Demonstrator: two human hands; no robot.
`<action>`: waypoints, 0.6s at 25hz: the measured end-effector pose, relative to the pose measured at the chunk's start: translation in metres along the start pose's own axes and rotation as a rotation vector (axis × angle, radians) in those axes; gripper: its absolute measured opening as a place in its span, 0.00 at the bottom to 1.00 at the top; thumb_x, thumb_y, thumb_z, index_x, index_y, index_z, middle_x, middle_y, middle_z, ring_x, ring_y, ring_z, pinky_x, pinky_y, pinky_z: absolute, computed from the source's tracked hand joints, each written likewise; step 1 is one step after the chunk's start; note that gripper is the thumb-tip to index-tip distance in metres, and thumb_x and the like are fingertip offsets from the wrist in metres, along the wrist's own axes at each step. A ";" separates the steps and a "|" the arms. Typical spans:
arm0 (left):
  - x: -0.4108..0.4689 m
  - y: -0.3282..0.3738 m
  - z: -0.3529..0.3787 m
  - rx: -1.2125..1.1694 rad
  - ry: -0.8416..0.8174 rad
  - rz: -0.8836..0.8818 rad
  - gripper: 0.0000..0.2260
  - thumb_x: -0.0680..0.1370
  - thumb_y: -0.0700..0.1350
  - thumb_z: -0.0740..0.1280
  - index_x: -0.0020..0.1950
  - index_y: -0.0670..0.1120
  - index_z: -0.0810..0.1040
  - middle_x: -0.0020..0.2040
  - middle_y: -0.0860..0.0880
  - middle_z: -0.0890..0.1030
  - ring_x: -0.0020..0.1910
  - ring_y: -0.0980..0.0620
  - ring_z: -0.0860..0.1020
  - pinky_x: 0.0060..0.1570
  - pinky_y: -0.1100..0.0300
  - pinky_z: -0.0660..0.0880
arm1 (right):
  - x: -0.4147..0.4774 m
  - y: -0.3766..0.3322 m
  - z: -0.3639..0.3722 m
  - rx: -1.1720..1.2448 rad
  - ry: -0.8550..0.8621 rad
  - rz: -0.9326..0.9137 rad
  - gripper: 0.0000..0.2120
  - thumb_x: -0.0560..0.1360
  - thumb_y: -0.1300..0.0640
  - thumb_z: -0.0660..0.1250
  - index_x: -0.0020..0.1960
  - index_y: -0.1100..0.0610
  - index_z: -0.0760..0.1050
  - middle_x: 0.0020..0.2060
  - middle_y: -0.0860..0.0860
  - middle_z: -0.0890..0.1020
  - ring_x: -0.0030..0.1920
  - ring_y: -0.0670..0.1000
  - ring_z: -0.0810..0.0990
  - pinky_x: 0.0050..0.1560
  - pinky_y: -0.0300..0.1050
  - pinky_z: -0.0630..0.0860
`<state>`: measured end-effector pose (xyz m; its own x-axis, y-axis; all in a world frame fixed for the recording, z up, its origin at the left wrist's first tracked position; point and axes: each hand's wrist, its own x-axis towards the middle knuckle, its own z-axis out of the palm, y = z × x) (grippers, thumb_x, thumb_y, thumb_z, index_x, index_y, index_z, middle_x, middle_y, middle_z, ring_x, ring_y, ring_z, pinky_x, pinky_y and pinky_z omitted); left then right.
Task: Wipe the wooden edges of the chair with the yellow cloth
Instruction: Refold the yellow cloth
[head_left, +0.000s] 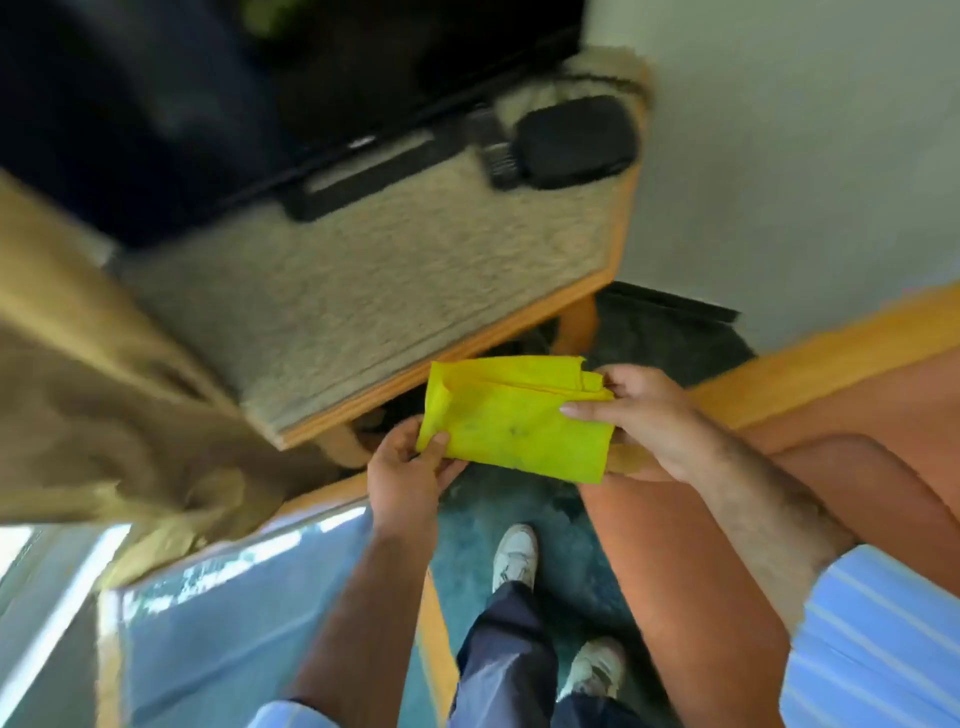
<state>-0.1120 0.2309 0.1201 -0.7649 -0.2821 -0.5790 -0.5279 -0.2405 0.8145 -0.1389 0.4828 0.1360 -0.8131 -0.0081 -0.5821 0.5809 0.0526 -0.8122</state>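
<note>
The folded yellow cloth (511, 422) is stretched between both hands at the middle of the view. My left hand (408, 475) pinches its lower left corner. My right hand (641, 415) grips its right edge, thumb on top. The chair (810, 379) stands to the right: a light wooden frame rail runs up to the right, with orange upholstery below it. My right forearm lies over the orange cushion. The cloth hangs in the air, just left of the chair's wooden front corner and not touching it.
A wooden table (395, 291) with a beige speckled top stands ahead, carrying a dark TV (218, 104), a remote (496, 145) and a black pouch (576, 143). A tan curtain (104, 395) hangs at the left. A glass-topped table (249, 613) is at the lower left. My shoes stand on teal carpet (498, 509).
</note>
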 end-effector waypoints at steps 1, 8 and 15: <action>0.002 -0.011 -0.038 -0.021 0.072 -0.006 0.09 0.82 0.32 0.65 0.61 0.36 0.78 0.52 0.39 0.83 0.50 0.44 0.83 0.43 0.59 0.86 | 0.009 0.003 0.035 -0.060 -0.075 0.015 0.15 0.74 0.69 0.76 0.60 0.67 0.81 0.55 0.62 0.87 0.51 0.56 0.88 0.54 0.50 0.85; 0.036 -0.097 -0.220 0.256 0.485 -0.072 0.11 0.77 0.34 0.73 0.59 0.37 0.83 0.46 0.41 0.84 0.42 0.44 0.83 0.46 0.48 0.87 | 0.070 0.098 0.226 -0.399 -0.301 0.063 0.19 0.73 0.69 0.77 0.63 0.63 0.81 0.52 0.60 0.87 0.50 0.55 0.85 0.54 0.56 0.85; 0.100 -0.160 -0.288 0.759 0.520 -0.112 0.07 0.72 0.43 0.78 0.48 0.45 0.86 0.45 0.44 0.88 0.47 0.44 0.85 0.41 0.59 0.69 | 0.129 0.202 0.300 -0.655 -0.157 0.005 0.18 0.67 0.63 0.84 0.54 0.64 0.83 0.45 0.60 0.87 0.47 0.61 0.86 0.55 0.62 0.85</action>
<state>0.0020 -0.0263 -0.0779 -0.5300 -0.7193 -0.4492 -0.8293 0.3292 0.4515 -0.1159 0.1928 -0.1146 -0.7666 -0.1483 -0.6248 0.4022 0.6476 -0.6471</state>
